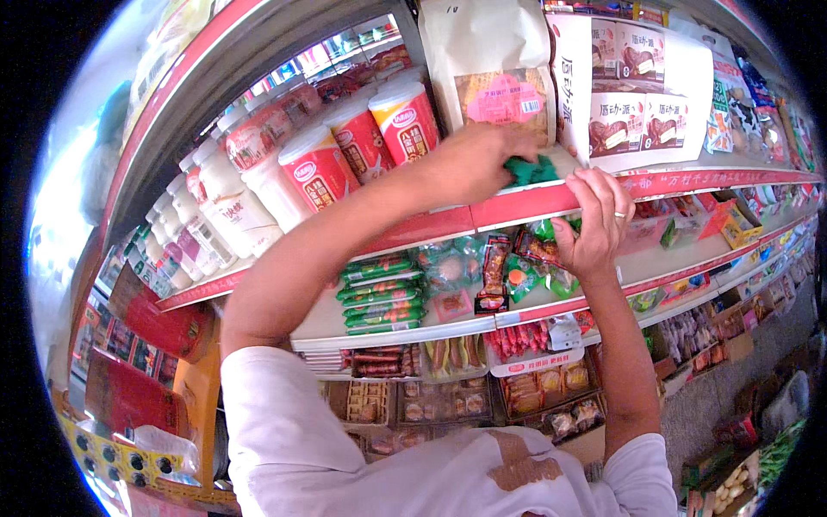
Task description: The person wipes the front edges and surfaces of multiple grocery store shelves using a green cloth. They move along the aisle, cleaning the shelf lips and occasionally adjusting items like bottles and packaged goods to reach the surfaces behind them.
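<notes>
My left hand (pixel 481 165) reaches across an upper shelf (pixel 568 155) and presses a bunched green cloth (pixel 531 170) against its surface near the front edge. The fingers are blurred. My right hand (pixel 594 220), with a ring on one finger, holds the red front edge (pixel 523 208) of that shelf, thumb lower than the fingers. Just behind the cloth stands a large paper bag (pixel 488 39) with a clear window and pink label. To its right are white snack cartons (pixel 636 90). Red porridge cans (pixel 320 168) stand left of my left hand.
White drink bottles (pixel 226 194) line the shelf's left end. The shelf below holds stacked green packets (pixel 381 294) and loose wrapped snacks (pixel 494 265). Lower down are boxes of packaged cakes (pixel 442 397). A red box (pixel 136 394) stands at the left, and vegetables (pixel 733 488) at lower right.
</notes>
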Demonstrator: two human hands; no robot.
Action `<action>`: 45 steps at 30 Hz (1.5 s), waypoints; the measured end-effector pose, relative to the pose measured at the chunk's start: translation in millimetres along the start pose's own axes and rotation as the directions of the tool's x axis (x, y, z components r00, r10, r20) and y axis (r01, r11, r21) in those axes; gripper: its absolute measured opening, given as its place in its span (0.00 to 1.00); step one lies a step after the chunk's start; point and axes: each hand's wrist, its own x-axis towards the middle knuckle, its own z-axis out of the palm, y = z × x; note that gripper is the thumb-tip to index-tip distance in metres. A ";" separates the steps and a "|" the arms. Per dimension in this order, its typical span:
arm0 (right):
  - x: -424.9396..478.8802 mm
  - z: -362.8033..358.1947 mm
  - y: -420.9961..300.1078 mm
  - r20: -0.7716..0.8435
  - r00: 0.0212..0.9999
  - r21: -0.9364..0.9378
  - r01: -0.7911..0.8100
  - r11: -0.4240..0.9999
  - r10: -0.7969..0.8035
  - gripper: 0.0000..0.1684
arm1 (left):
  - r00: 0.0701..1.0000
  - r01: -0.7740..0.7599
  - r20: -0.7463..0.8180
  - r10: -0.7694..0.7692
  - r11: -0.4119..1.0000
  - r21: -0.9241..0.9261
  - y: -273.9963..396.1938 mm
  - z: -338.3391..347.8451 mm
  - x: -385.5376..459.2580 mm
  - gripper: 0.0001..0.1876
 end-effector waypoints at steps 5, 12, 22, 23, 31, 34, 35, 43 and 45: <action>-3.2 1.0 1.9 -0.009 1.000 -0.015 -0.005 1.000 0.005 0.30 | 0.974 0.078 0.198 -0.109 0.984 0.160 2.5 -46.5 -53.1 0.14; -1.3 1.5 1.3 -0.009 0.999 -0.026 -0.032 0.999 0.032 0.31 | 0.842 0.182 0.306 -0.444 0.769 0.613 25.5 -62.5 -75.1 0.10; -1.9 2.8 -2.5 -0.002 0.999 -0.045 -0.048 0.998 0.048 0.29 | 0.984 0.177 -0.050 -0.172 0.977 0.120 9.3 -34.5 -74.4 0.15; -1.7 3.8 -2.2 -0.013 0.999 -0.043 -0.041 0.998 0.041 0.29 | 0.978 0.200 -0.064 -0.197 0.979 0.037 12.1 -37.4 -77.0 0.17; -5.1 7.5 1.5 -0.029 1.000 -0.036 -0.003 0.999 0.002 0.28 | 0.634 0.361 -0.630 -0.449 0.892 -0.273 37.2 -80.7 -152.8 0.15; -6.3 9.2 2.1 -0.026 1.000 -0.049 -0.003 0.999 0.001 0.28 | 0.510 0.562 -0.830 -0.225 0.818 0.124 47.6 -67.9 -193.0 0.16; -7.6 11.0 0.4 -0.043 0.999 -0.038 -0.011 0.999 0.009 0.28 | 0.554 0.576 -0.832 -0.039 0.739 0.349 38.5 -55.8 -210.9 0.21; -6.8 16.6 -3.4 -0.073 0.997 -0.007 -0.008 1.000 0.007 0.30 | 0.663 0.577 -0.747 -0.058 0.675 0.460 21.3 35.9 -254.4 0.27; -6.7 16.0 -1.4 -0.074 0.997 -0.010 0.005 1.000 -0.005 0.30 | 0.626 0.589 -0.768 -0.138 0.729 0.349 25.0 34.3 -240.8 0.27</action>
